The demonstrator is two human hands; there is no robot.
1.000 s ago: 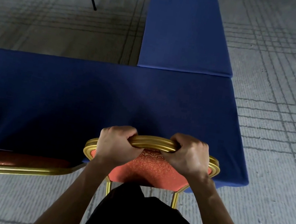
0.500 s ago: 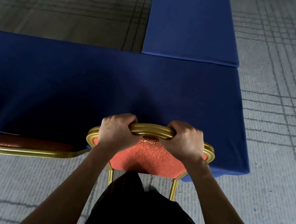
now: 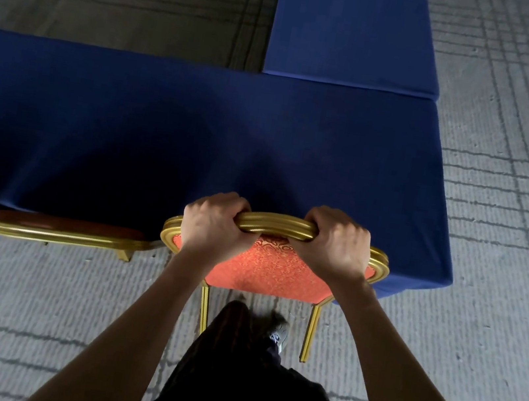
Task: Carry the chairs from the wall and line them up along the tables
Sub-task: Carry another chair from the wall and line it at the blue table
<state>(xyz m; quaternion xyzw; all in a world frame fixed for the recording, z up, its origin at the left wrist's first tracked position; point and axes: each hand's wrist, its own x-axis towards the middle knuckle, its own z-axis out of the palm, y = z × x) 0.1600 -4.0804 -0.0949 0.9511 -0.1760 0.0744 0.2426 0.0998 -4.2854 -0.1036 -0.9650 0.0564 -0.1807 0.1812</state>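
Curled left grip [image 3: 214, 227], right grip [image 3: 336, 243] round chair [image 3: 266, 266]

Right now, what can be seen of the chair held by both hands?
The chair has a gold, ridged frame, metal by its look, and an orange-red patterned padded back. It stands upright at the blue-draped table, seat unseen. The left hand and right hand grip its top rail. Two gold rear legs show.

We see a grey lined carpet [image 3: 493, 236] bearing two blue-draped tables — the long table [image 3: 164, 122] butting the far table [image 3: 353, 27] — and two gold-framed chairs at the long one's near edge: the red-backed chair [image 3: 266, 270], the neighbouring chair [image 3: 61, 225] to its left.
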